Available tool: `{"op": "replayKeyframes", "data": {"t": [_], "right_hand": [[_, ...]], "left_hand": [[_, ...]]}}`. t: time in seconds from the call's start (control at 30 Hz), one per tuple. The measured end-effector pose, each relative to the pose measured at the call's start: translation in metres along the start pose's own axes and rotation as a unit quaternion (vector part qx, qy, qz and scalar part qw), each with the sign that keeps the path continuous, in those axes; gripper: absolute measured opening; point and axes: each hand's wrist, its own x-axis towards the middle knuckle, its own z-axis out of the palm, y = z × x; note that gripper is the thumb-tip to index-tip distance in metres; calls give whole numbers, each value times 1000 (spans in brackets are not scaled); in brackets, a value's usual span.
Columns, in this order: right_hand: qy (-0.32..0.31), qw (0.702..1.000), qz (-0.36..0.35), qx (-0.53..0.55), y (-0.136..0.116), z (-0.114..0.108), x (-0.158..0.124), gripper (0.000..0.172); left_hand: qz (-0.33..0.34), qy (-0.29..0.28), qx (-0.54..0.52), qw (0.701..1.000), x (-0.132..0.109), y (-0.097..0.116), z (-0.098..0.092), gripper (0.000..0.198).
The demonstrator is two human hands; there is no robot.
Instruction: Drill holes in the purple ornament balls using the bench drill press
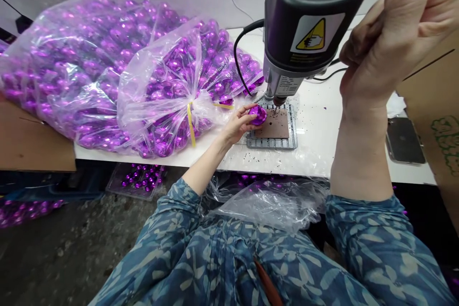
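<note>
My left hand (241, 122) pinches a shiny purple ball (257, 114) and holds it at the left edge of the drill press base plate (273, 130), just below and left of the drill chuck (279, 98). My right hand (389, 33) is raised high beside the grey drill press head (308, 14), closed in a fist; the lever it seems to grip is hidden inside the fingers. A brown pad (278, 124) lies on the metal base plate, speckled with dark chips.
Large clear plastic bags full of purple balls (107, 67) cover the left of the white table (322, 153). A phone (405, 139) lies at the right beside a cardboard box (435, 105). A clear bag (265, 201) rests on my lap; a tray of balls (138, 177) sits below.
</note>
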Motion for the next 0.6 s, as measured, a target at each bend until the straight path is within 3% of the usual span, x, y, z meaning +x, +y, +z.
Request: {"op": "replayKeyframes", "data": {"t": [0.23, 0.4, 0.6], "right_hand": [[28, 999, -22, 11, 9, 0, 1, 81], [13, 1000, -21, -7, 8, 0, 0, 79], [2, 1000, -9, -20, 4, 0, -1, 74]], "left_hand": [[-3, 15, -30, 999, 4, -13, 5, 47], [90, 48, 83, 991, 15, -24, 2, 60], [206, 40, 271, 939, 19, -24, 3, 55]]}}
